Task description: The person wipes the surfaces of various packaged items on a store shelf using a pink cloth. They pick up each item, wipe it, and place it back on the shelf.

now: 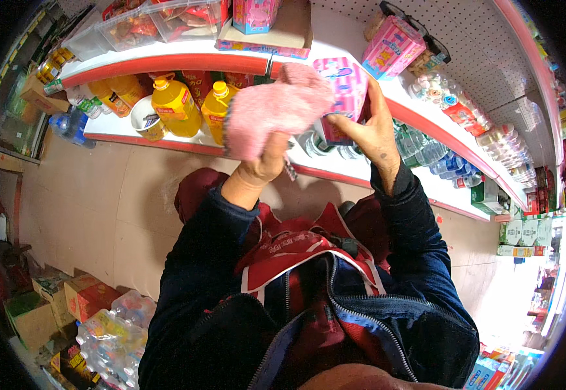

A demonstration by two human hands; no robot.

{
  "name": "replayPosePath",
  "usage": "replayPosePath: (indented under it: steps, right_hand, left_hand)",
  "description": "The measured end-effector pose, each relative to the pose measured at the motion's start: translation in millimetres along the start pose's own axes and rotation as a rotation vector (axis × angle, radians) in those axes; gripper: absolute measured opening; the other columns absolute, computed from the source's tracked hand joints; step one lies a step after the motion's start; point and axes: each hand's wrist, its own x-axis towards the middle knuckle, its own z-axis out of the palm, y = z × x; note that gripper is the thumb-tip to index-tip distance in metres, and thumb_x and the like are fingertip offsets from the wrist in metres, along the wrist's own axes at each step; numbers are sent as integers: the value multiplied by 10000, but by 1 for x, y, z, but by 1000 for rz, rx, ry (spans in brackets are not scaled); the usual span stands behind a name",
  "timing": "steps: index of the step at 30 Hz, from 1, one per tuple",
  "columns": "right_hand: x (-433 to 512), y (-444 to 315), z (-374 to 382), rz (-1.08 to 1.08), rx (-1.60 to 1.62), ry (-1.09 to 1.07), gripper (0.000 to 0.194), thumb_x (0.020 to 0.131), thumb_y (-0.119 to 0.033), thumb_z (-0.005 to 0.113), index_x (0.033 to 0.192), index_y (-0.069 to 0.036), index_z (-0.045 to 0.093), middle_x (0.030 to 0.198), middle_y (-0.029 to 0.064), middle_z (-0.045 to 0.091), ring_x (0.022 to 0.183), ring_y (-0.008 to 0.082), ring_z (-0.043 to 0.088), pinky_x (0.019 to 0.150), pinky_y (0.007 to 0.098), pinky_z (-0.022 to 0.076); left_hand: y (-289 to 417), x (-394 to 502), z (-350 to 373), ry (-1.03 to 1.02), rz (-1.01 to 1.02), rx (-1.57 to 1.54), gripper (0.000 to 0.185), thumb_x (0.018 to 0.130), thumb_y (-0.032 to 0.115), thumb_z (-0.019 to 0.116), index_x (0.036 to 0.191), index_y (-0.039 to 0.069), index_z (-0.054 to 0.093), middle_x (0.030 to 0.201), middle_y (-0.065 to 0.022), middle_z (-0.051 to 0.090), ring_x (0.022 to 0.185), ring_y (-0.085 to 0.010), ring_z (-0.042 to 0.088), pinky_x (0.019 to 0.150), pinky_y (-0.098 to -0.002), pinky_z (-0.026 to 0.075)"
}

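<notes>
My left hand [266, 163] is closed around a fluffy pink cloth [275, 109], which lies against the left side of a pink striped box. My right hand [373, 129] grips that pink striped box [344, 83] from the right, thumb at its lower front and fingers behind its edge. Box and cloth are held in front of the red-edged upper shelf. A similar pink box [394, 48] stands on the shelf just right of them, and another pink box [255, 14] stands in an open cardboard tray [263, 47] to the left.
Clear plastic bins [185, 19] stand on the upper shelf at left. Below are yellow oil jugs [175, 105], a white tub [146, 119] and water bottles [424, 146]. Bottled jars [451, 102] line the right shelf. Cardboard boxes [88, 295] and shrink-wrapped bottles [114, 341] lie on the floor at lower left.
</notes>
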Motion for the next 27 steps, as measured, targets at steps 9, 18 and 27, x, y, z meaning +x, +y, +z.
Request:
replayPosePath:
  steps: [9,18,27]
  right_hand:
    - [-18,6,33,178,849,92,701,787,-275,697,1360,13,412,1197,87,592,1062,162,594,935,299,469]
    - [2,5,21,75,795,246,541,852,-219,663,1300,-7,444,1117,70,607,987,145,604,875,283,486]
    - [-6,-5,36,72,832,252,918,815,-302,737,1494,-10,193,1431,166,397,1303,246,431,1078,366,350]
  left_hand:
    - [-8,-13,7,7,-159,-63,541,953,423,570,1284,0,503,1162,-116,599,1058,-195,563,941,-338,430]
    - [10,-5,24,-78,-424,-266,532,837,302,753,1220,-7,551,1061,-83,660,1010,-183,616,871,-320,492]
    - [9,-2,21,48,-415,-203,661,741,67,762,1320,-9,452,1206,-100,592,1048,-187,605,907,-334,501]
